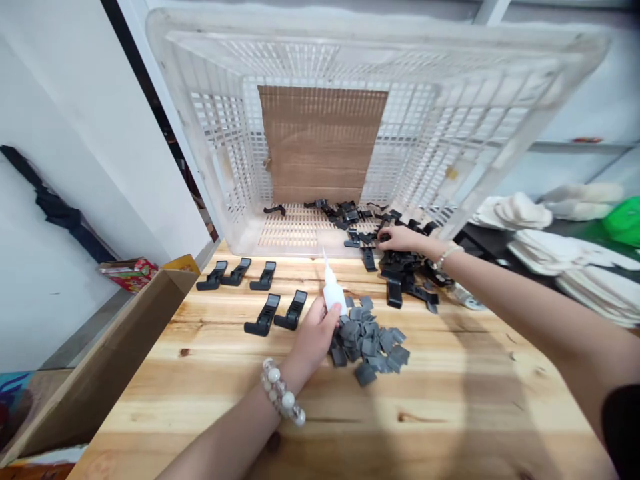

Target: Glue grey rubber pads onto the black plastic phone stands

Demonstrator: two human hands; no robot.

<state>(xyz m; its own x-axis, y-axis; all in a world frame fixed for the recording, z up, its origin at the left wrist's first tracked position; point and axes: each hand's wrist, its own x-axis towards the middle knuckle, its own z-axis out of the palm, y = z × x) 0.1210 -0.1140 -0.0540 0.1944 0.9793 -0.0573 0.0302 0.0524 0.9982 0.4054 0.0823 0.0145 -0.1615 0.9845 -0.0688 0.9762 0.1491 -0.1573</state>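
Observation:
My left hand is closed around a small white glue bottle with its thin nozzle pointing up, at the left edge of a pile of several grey square pads. My right hand reaches forward into a heap of black plastic clips at the mouth of the tipped basket, its fingers curled on one clip. Five black clips lie apart in two rows on the wooden table: a back row and a front pair.
A large white plastic lattice basket lies tipped on its side at the table's far edge, with a brown cardboard sheet inside. A cardboard box stands left of the table. Folded white cloth lies to the right.

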